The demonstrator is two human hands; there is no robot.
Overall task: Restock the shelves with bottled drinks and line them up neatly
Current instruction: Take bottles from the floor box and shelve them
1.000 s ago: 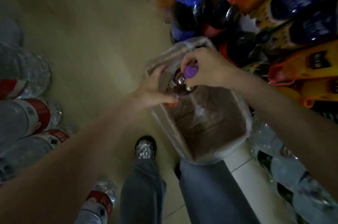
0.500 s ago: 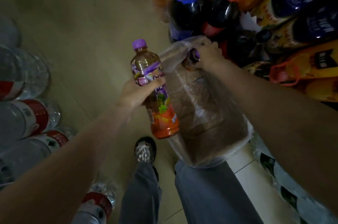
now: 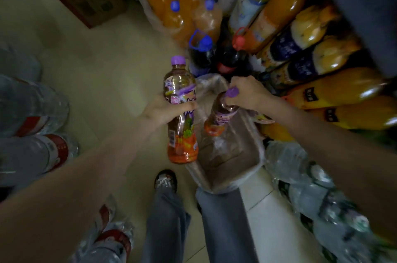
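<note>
**Two bottles in hand over the tray; shelf to the right**

- Left hand (image 3: 165, 110): wrapped round the middle of a purple-capped bottle (image 3: 181, 112). Bottle is held clear of the tray, cap up and away from the body, long axis close to upright, orange base nearest the feet.
- Right hand (image 3: 247, 93): fingers are curled round the neck of a second bottle (image 3: 221, 114), just under its cap. This bottle is seen tilted, its base low inside the film-wrapped tray (image 3: 255, 155); whether the base is fully clear of the torn film cannot be told.
- Tray: set on the floor (image 3: 96, 82) by the right leg; no other bottles are made out in it.
- Key relation: stocked big bottles (image 3: 335, 95) lie to the right and ahead, so the right hand is judged the nearer one for placing. The left bottle would have to be carried across the tray.
- Room: open floor is seen to the left and ahead. Water packs (image 3: 32, 133) crowd the left edge, more water (image 3: 311, 187) the lower right. A box (image 3: 90, 0) stands further off.
- Risk, as judged: film could be snagged by the second bottle on the way up.
</note>
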